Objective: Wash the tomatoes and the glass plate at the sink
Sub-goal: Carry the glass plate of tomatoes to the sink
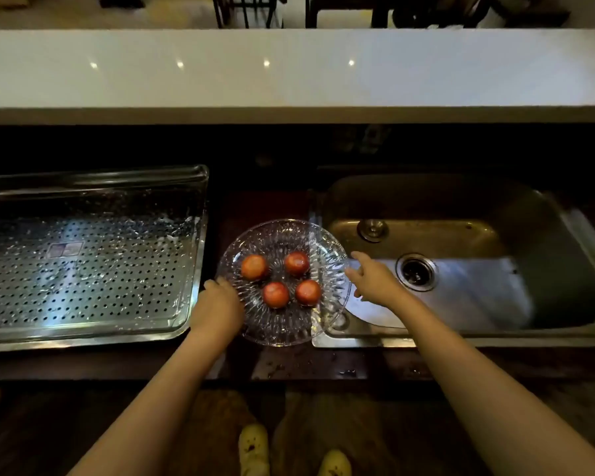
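A clear cut-glass plate (282, 324) sits on the dark counter, its right edge overhanging the steel sink (468, 297). Several red tomatoes (275, 294) lie on it in a loose square. My left hand (217, 307) grips the plate's left rim, fingers curled over the edge. My right hand (371, 280) is at the plate's right rim over the sink, its fingers stretched out toward the edge; whether they touch the glass is unclear.
A perforated steel draining tray (83, 269) lies left of the plate. The sink has a drain (417, 271) and a stopper (372, 229). A white raised counter ledge (296, 70) runs across the back. Yellow slippers (253, 448) show on the floor below.
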Demonstrator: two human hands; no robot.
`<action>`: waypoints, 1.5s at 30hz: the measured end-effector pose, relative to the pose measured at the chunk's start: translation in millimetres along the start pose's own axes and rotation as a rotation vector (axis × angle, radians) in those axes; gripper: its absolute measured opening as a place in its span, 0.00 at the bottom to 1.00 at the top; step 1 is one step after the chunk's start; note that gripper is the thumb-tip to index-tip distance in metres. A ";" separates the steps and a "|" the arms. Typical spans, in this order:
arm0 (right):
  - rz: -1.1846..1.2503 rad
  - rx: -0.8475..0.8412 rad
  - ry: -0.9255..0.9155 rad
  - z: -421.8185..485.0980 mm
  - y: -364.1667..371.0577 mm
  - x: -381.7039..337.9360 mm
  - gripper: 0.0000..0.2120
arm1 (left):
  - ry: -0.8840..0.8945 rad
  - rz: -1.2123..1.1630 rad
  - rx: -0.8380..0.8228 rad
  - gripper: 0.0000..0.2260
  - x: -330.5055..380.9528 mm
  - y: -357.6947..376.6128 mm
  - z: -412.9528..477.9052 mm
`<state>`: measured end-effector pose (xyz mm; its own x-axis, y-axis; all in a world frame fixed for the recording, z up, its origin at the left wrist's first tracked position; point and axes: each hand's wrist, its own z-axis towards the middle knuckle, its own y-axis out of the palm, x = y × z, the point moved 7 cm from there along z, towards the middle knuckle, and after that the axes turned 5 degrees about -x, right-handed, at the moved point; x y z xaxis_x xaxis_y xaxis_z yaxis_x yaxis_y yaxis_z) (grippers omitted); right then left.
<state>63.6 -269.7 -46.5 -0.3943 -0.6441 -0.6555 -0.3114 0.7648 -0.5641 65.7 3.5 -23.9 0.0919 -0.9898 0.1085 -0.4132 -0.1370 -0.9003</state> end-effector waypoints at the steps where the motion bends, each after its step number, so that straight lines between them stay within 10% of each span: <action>1: 0.034 0.023 -0.004 2.9 1.1 0.3 0.25 | -0.025 0.001 -0.015 0.19 -1.7 2.5 2.1; 31: 0.381 0.391 -0.214 -8.8 -74.8 35.9 0.10 | -0.016 -0.309 0.089 0.17 66.4 -17.7 34.9; 45: 0.243 0.569 -0.090 -27.2 -173.9 99.6 0.11 | 0.126 -0.302 -0.157 0.15 190.9 -14.8 85.2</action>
<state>55.0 -466.3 -0.1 -0.3142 -0.4708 -0.8244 0.2971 0.7760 -0.5564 166.5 -180.2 -25.8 0.1228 -0.8995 0.4194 -0.5199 -0.4182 -0.7448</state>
